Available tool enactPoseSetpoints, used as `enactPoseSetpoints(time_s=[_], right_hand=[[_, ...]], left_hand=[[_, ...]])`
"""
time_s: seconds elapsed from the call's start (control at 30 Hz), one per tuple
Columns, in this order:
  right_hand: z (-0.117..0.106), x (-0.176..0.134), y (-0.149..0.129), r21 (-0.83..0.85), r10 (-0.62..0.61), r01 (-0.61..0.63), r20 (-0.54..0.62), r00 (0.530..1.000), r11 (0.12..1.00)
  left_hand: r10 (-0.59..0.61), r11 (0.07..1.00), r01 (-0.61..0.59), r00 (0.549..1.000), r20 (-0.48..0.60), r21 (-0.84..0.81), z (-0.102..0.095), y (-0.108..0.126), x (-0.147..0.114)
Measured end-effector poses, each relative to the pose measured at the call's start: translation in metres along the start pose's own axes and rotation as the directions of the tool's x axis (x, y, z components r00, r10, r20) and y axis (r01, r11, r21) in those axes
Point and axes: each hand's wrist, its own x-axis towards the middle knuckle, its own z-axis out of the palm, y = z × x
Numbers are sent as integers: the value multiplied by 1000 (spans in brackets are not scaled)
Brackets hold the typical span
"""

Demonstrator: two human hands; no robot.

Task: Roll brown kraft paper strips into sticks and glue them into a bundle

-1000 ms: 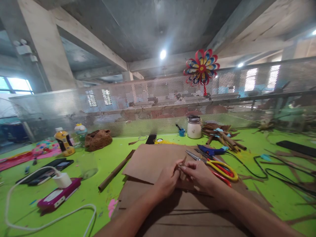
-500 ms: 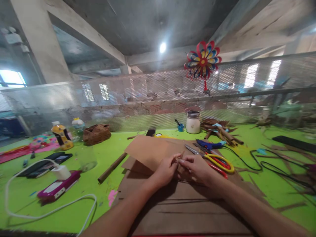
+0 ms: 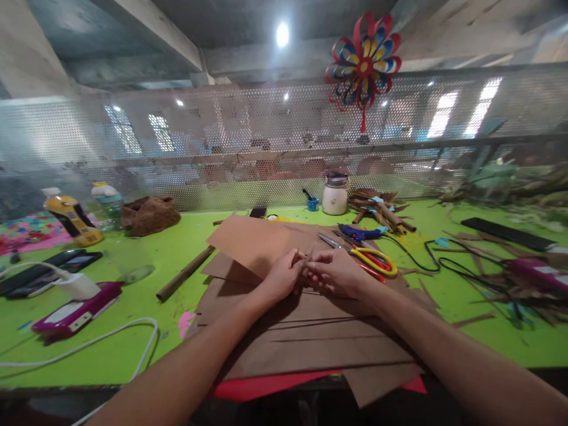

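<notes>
My left hand (image 3: 280, 277) and my right hand (image 3: 336, 270) meet over the middle of the worktable. Both are closed, their fingertips pinching a small piece of brown paper (image 3: 307, 255) that is mostly hidden by the fingers. Beneath them lies a stack of brown paper sheets (image 3: 302, 361), some cut into strips. A lighter brown sheet (image 3: 248, 242) rises at an angle behind my left hand. Beyond my right hand are scissors with yellow handles (image 3: 377, 261), a red-handled tool partly under them, and a blue glue gun (image 3: 360, 233) with a black cord.
On the left are a brown paper tube (image 3: 184, 275), a purple power strip (image 3: 77, 310) with a white charger, phones (image 3: 57, 269), a clear cup (image 3: 131, 260) and a yellow bottle (image 3: 73, 219). At the back stand a white jar (image 3: 335, 195) and a perforated metal screen (image 3: 248, 136). Paper scraps lie right.
The camera has tilted down and shifted, so the table's front edge and red paper now show. My hands stay together on the small paper piece, with slight finger movement.
</notes>
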Motion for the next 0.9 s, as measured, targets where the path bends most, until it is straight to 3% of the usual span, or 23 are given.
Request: enactPoseSetpoints(time_s=[0.3,0.57,0.9], right_hand=[[1,0,-6,-63,-44,39,-78,996,997],[-2,2,-4,-130,-40,28,-85,996,991],[0,0,-5,-131,-104,95,-64,993,987]], left_hand=[[13,1000,-13,1000,14,-20,1,12,-5],[22,984,-8,997,75,-177,3,17,-4],[11,996,-7,999,52,-88,1,11,-3]])
